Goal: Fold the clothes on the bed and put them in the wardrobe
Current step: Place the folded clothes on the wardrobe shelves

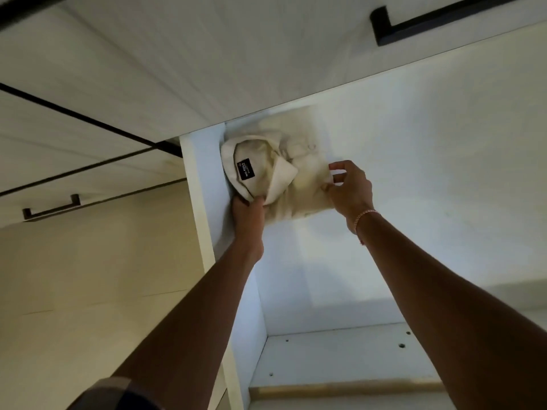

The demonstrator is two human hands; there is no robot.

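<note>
A folded cream collared shirt (299, 184) with a black neck label lies inside the open white wardrobe (414, 173), pushed into the compartment's far left corner. My left hand (248, 211) grips the shirt's collar edge beside the wardrobe's left side panel (201, 202). My right hand (349, 190) pinches the shirt's right edge between thumb and fingers; a thin beaded bracelet sits on that wrist. Both arms reach up from below.
A white cabinet door with a black bar handle (444, 19) is above the compartment. To the left are beige cabinet fronts with another dark handle (51, 207). A lower shelf board with screw holes (340, 356) lies beneath my arms.
</note>
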